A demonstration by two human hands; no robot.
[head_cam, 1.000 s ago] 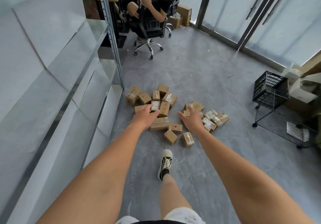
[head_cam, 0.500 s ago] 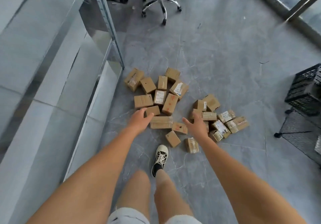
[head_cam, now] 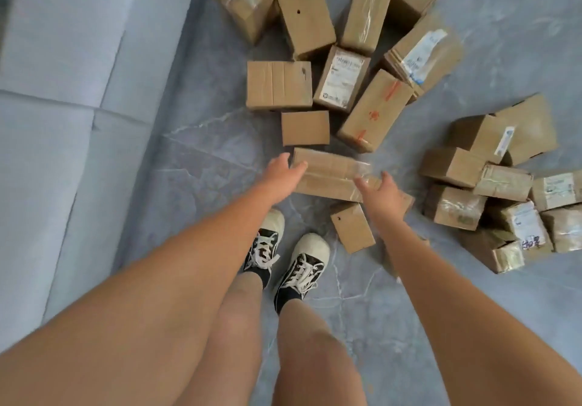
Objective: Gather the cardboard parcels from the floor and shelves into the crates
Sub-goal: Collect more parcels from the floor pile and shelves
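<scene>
Both hands at the long parcel (head_cam: 330, 174) on the grey floor (head_cam: 204, 153).
Left hand (head_cam: 282, 171) at its left end, right hand (head_cam: 382, 196) over its right end — fingers spread, contact unclear; other parcels (head_cam: 315, 59) lie beyond.

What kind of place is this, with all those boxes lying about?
Probably a small storeroom or parcel-sorting room: taped cardboard parcels with shipping labels lie scattered on a grey floor, and both hands reach for one.

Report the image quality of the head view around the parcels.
Head view: daylight is soft and even, shadows faint; tape on the long parcel between the left hand and right hand glares; motion blur makes the label unreadable; wide-angle distortion stretches the arms.
</scene>
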